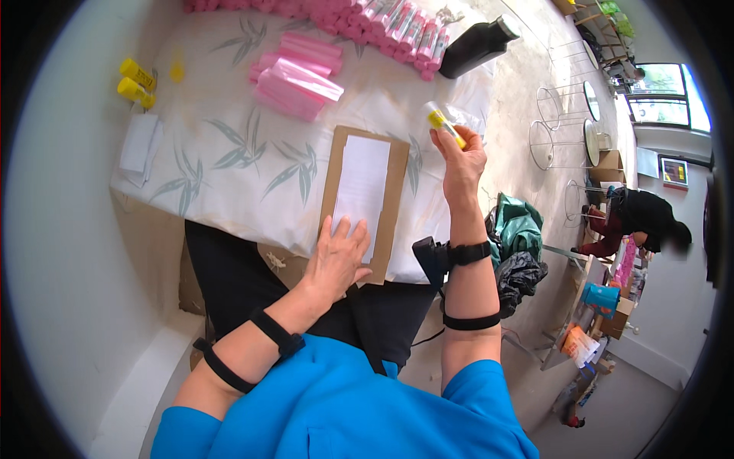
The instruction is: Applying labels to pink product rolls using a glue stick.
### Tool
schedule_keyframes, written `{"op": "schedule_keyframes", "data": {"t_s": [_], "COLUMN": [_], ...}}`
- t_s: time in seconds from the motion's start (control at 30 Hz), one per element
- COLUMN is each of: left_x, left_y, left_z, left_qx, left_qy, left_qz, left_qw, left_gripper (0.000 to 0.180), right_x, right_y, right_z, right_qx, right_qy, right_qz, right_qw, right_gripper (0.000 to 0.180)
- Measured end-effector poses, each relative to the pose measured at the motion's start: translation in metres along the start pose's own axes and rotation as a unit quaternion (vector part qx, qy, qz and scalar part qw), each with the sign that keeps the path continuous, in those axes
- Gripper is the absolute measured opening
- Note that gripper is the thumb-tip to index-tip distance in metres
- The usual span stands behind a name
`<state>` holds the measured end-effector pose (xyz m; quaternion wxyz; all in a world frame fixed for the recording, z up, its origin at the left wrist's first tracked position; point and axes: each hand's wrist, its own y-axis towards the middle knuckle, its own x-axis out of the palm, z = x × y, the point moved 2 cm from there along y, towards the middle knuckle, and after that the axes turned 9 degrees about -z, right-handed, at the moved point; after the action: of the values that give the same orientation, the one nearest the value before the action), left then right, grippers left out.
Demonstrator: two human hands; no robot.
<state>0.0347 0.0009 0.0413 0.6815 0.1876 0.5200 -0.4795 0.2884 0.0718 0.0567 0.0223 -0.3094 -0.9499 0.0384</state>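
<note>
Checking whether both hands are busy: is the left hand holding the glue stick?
No. The left hand lies flat on the white sheet; the right hand holds the glue stick.

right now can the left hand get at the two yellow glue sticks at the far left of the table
Probably yes: the left hand rests flat on the white paper sheet, and only bare tablecloth lies between it and the yellow glue sticks.

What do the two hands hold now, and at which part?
The right hand holds a glue stick with a yellow band by its lower end. The left hand holds nothing; it lies flat on the brown cardboard.
</note>
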Motion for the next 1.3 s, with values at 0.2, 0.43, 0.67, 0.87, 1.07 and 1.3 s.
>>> {"op": "schedule_keyframes", "data": {"t_s": [0.2,0.43,0.67,0.87,1.07,1.3], "left_x": [-0.001,0.002,-0.003,-0.009,-0.009,-0.016], "left_y": [-0.003,-0.004,-0.003,0.003,-0.004,-0.001], "left_z": [-0.002,-0.003,-0.002,-0.001,-0.008,-0.013], "left_qx": [-0.01,0.004,0.018,0.011,0.008,0.015], "left_qy": [-0.016,-0.018,0.02,0.046,0.048,0.044], "left_qz": [-0.018,-0.019,0.006,-0.022,-0.002,-0.019], "left_qw": [1.0,1.0,1.0,0.999,0.999,0.999], "left_gripper": [0.072,0.069,0.066,0.066,0.065,0.055], "right_x": [0.003,0.037,0.036,0.024,0.043,0.036], "right_y": [0.031,0.014,0.052,0.079,0.075,0.075], "right_z": [0.037,0.032,0.026,0.065,0.063,0.07], "right_qx": [0.137,0.153,-0.057,-0.126,-0.128,-0.185], "right_qy": [0.263,0.318,-0.143,-0.225,-0.2,-0.224], "right_qz": [-0.058,-0.249,-0.116,-0.036,-0.048,-0.026], "right_qw": [0.953,0.902,0.981,0.966,0.97,0.957], "right_gripper": [0.037,0.042,0.04,0.038,0.045,0.058]}}
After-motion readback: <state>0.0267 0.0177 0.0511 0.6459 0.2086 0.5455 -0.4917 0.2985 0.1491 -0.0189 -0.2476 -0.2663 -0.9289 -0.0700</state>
